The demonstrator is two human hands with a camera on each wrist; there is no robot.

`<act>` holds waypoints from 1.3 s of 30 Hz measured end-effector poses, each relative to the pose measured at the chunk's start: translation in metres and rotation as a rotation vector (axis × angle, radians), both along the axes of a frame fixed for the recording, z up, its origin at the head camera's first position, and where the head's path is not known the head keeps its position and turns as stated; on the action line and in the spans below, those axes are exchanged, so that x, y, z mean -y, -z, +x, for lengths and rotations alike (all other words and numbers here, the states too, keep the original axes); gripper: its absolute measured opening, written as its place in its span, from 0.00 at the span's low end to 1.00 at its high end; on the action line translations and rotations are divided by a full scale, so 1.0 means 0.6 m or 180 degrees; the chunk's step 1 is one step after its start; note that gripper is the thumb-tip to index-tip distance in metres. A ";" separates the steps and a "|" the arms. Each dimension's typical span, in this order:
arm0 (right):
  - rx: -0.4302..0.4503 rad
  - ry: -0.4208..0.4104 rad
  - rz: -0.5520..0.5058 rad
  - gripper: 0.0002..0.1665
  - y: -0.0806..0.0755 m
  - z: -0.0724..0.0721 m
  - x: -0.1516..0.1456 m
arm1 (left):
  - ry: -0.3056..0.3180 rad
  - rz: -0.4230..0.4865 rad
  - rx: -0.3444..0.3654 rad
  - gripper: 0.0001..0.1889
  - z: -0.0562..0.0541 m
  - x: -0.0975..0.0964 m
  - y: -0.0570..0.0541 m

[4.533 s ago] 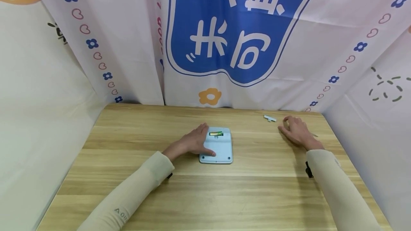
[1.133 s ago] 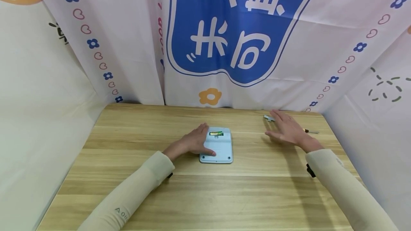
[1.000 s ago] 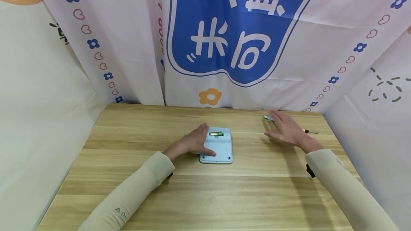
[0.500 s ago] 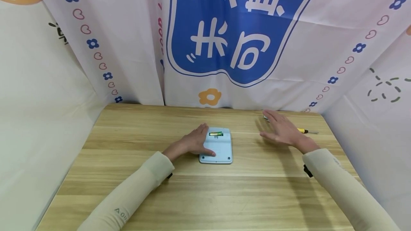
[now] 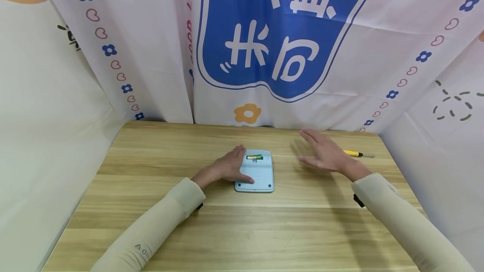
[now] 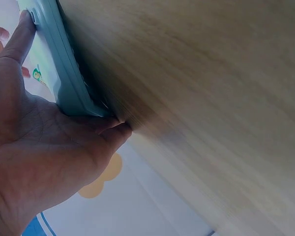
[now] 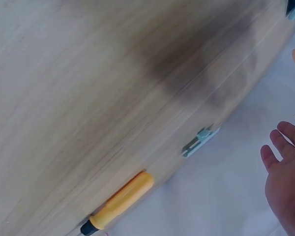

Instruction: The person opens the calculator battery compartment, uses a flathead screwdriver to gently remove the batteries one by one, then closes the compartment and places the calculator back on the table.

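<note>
A light blue calculator [image 5: 261,174] lies face down on the table, its battery slot uncovered with a green battery [image 5: 254,157] inside. My left hand [image 5: 230,167] holds it by the left side, thumb across the back and fingers at the edge; the left wrist view shows those fingertips down at the tabletop. My right hand [image 5: 326,154] is raised over the table to the calculator's right, fingers extended, holding nothing. A small light blue battery cover [image 7: 200,142] lies on the table in the right wrist view; in the head view the right hand hides it.
A yellow-handled screwdriver [image 5: 352,153] lies right of my right hand, near the back of the wooden table [image 5: 242,234]. Printed white cloth [image 5: 159,74] hangs close behind the table's back edge and along both sides.
My right hand has left the screwdriver at the far right, passing over the battery cover and moving left toward the calculator. More of the screwdriver's handle now shows. The left hand stays put.
</note>
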State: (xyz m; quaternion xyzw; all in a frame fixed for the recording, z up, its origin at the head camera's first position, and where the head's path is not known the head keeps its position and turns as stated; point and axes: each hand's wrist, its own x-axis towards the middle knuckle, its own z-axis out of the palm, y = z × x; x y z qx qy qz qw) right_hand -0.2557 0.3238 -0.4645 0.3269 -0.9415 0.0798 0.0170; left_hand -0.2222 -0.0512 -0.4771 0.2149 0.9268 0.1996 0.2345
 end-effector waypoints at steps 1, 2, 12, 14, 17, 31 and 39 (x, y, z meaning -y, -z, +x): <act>-0.0024 -0.0033 -0.0003 0.57 -0.001 0.000 0.003 | 0.0002 0.0002 0.0000 0.65 0.000 0.000 -0.001; -0.0049 -0.0065 0.0000 0.56 -0.003 0.000 0.006 | 0.0003 0.0010 0.0000 0.65 0.001 0.000 -0.001; -0.0029 -0.0222 0.0086 0.54 -0.019 0.004 0.036 | -0.0026 0.0058 0.0020 0.65 0.004 0.001 -0.005; -0.0050 -0.0246 0.0086 0.54 -0.023 0.006 0.044 | -0.0029 0.0048 0.0013 0.65 0.003 0.001 -0.004; -0.0018 -0.0263 0.0074 0.53 -0.028 0.011 0.055 | -0.0036 0.0029 0.0008 0.65 0.004 0.000 -0.002; -0.0100 -0.0481 0.0059 0.51 -0.037 0.015 0.090 | -0.0034 -0.0001 -0.0030 0.65 0.003 -0.002 -0.005; -0.0091 -0.0532 0.0096 0.50 -0.045 0.016 0.108 | -0.0007 -0.0033 -0.0028 0.65 0.001 -0.002 0.000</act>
